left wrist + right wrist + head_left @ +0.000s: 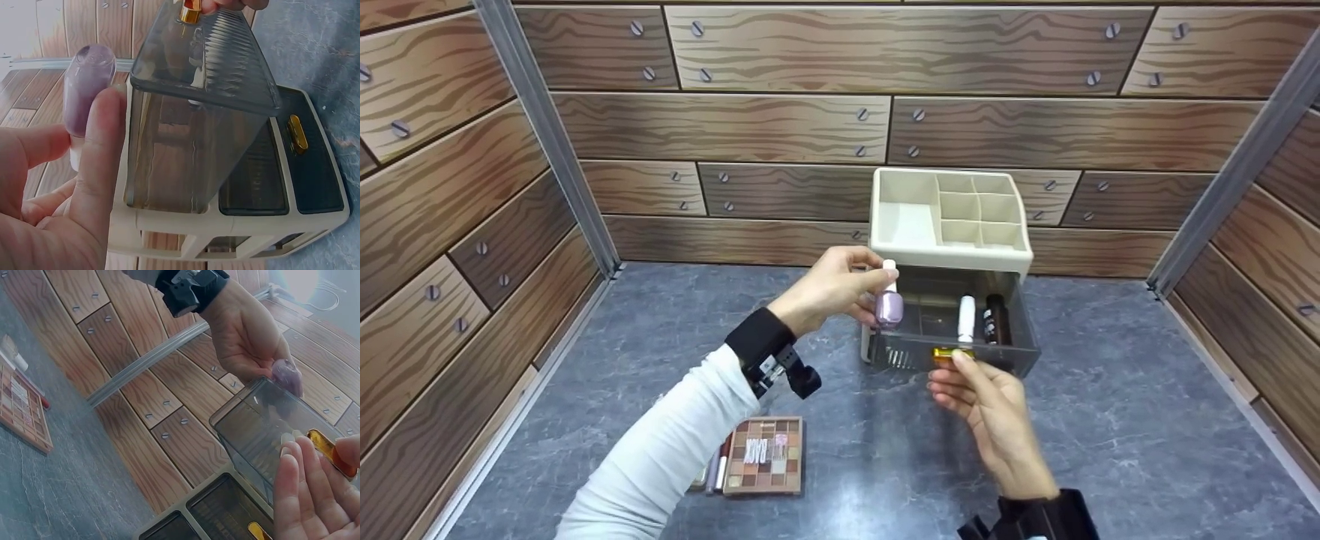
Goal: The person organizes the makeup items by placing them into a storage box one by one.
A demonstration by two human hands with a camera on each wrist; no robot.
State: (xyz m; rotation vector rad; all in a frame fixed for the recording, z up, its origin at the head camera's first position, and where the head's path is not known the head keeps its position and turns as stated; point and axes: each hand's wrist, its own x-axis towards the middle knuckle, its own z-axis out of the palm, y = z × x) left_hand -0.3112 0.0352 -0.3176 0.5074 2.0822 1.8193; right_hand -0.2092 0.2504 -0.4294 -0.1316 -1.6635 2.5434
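My left hand (832, 289) pinches a nail polish bottle (889, 309) of lilac polish by its white cap, above the left side of a pulled-out clear grey drawer (904, 356). The bottle's lilac body also shows in the left wrist view. With thumb and fingers, my right hand (994, 420) holds the gold drawer handle (941, 354) at the drawer's front. Inside the drawer lie a white tube (967, 319) and a dark bottle (997, 319), side by side on the right. The drawer belongs to a cream cosmetics organizer (949, 251), whose top has several compartments.
An eyeshadow palette (765, 456) lies on the grey marbled table (877, 465) at the front left. Slim makeup tubes (718, 471) lie beside it, partly hidden by the left sleeve. Behind the organizer stands a wood-patterned wall (780, 127). Lower drawers with gold handles (297, 134) appear shut.
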